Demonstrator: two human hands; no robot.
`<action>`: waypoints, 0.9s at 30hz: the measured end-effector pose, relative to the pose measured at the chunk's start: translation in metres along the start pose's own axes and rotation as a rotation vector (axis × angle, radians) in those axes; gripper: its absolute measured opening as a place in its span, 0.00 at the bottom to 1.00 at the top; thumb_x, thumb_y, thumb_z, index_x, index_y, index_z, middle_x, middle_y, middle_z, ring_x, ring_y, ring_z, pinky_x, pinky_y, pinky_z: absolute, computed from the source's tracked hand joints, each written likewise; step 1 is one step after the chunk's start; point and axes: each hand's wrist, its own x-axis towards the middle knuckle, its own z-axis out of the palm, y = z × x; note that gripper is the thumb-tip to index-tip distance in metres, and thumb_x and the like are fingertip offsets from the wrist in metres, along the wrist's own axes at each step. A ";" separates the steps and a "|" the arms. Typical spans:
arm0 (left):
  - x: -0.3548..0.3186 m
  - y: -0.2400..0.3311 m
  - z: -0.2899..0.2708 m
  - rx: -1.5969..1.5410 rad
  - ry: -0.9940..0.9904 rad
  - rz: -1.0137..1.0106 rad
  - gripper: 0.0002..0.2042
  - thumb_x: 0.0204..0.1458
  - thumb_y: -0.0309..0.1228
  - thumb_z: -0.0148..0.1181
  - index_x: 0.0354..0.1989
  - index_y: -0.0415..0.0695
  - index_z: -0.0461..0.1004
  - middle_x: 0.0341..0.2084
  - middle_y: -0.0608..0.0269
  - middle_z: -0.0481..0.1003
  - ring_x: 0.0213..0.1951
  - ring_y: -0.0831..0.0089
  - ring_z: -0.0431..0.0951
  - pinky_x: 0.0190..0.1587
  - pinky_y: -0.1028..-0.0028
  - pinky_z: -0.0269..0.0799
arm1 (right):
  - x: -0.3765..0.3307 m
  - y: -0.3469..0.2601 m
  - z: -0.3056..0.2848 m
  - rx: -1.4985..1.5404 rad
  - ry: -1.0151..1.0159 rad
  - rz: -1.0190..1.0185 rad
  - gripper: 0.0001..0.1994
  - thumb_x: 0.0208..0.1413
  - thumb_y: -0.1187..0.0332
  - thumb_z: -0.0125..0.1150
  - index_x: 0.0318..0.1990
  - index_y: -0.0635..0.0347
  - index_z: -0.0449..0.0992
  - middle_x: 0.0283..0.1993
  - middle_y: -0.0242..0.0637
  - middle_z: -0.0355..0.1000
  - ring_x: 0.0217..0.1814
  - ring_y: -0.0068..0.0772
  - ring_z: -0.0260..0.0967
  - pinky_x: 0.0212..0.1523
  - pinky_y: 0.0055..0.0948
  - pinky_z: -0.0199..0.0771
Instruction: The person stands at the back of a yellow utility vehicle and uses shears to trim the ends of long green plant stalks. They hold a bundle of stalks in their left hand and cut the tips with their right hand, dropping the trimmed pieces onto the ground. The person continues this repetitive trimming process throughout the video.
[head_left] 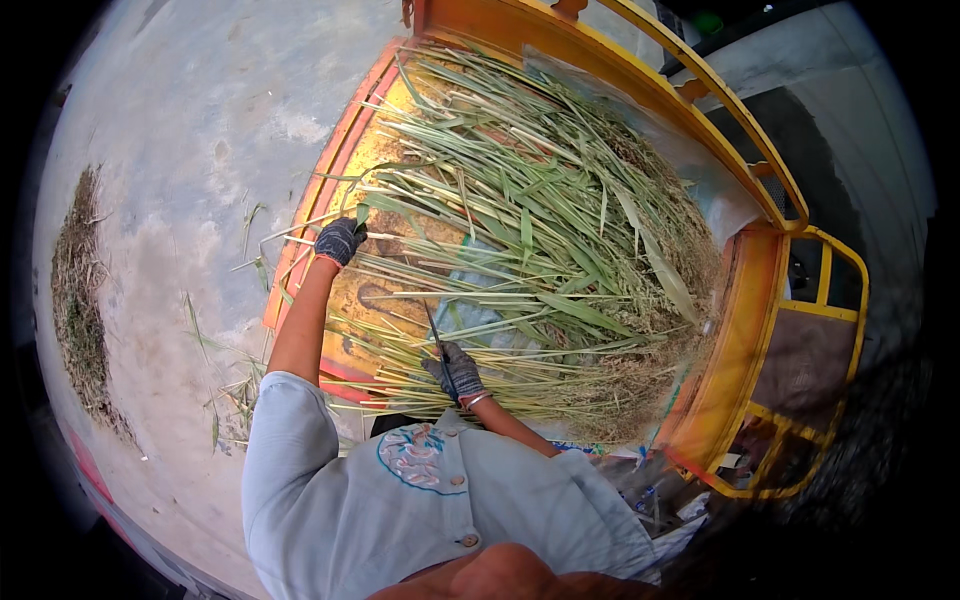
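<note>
A thick layer of cut stalks with green leaves and brownish seed heads [570, 210] covers the yellow metal bed of a cart [380, 290]. Their bare ends point left, the seed heads right. My left hand [340, 242], in a dark knitted glove, is closed at the bare ends, around a few stalks with a strip of green leaf at its fingers. In my right hand [458, 373], also gloved, I grip a knife with a long, thin dark blade [433, 325], which points away from me over the nearer stalks. The handle is mostly hidden by my fingers.
A yellow rail [700, 75] runs along the bed's far side, and a yellow tubular frame [850, 330] stands at the right. Clear plastic sheeting [735, 200] lies under the seed heads. On the concrete floor [210, 130] are loose leaf scraps and a long brown heap of plant debris [82, 300].
</note>
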 end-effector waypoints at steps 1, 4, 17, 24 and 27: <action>-0.012 -0.011 -0.001 -0.094 -0.006 -0.032 0.14 0.45 0.41 0.57 0.31 0.42 0.75 0.26 0.48 0.74 0.31 0.53 0.73 0.35 0.59 0.67 | 0.005 -0.001 0.003 -0.008 -0.011 -0.062 0.24 0.40 0.54 0.65 0.40 0.60 0.69 0.37 0.48 0.71 0.39 0.46 0.69 0.39 0.37 0.68; -0.059 0.010 -0.023 -0.677 -0.019 -0.215 0.10 0.45 0.31 0.60 0.33 0.38 0.75 0.24 0.65 0.76 0.24 0.80 0.71 0.27 0.77 0.66 | 0.011 -0.020 0.022 -0.050 -0.111 -0.088 0.24 0.43 0.54 0.64 0.42 0.60 0.66 0.35 0.47 0.70 0.38 0.46 0.68 0.39 0.35 0.67; -0.175 0.028 0.010 -0.374 0.274 -0.058 0.10 0.41 0.36 0.61 0.28 0.44 0.75 0.24 0.55 0.75 0.28 0.59 0.75 0.31 0.66 0.69 | 0.075 0.011 0.156 0.779 -0.151 0.105 0.09 0.52 0.59 0.52 0.33 0.54 0.68 0.27 0.35 0.67 0.24 0.29 0.67 0.19 0.26 0.66; -0.182 0.015 0.021 -0.546 0.285 -0.005 0.08 0.41 0.34 0.61 0.27 0.43 0.76 0.24 0.55 0.75 0.27 0.60 0.76 0.31 0.66 0.70 | 0.026 -0.044 0.128 0.299 -0.008 -0.032 0.11 0.45 0.64 0.60 0.33 0.53 0.65 0.21 0.32 0.63 0.22 0.28 0.62 0.24 0.30 0.64; -0.174 0.005 0.020 -0.360 0.269 -0.009 0.08 0.41 0.33 0.61 0.28 0.42 0.76 0.23 0.55 0.75 0.28 0.60 0.76 0.31 0.67 0.70 | 0.020 -0.046 0.118 0.118 0.058 -0.172 0.11 0.44 0.64 0.61 0.32 0.54 0.66 0.22 0.34 0.65 0.26 0.30 0.65 0.31 0.30 0.66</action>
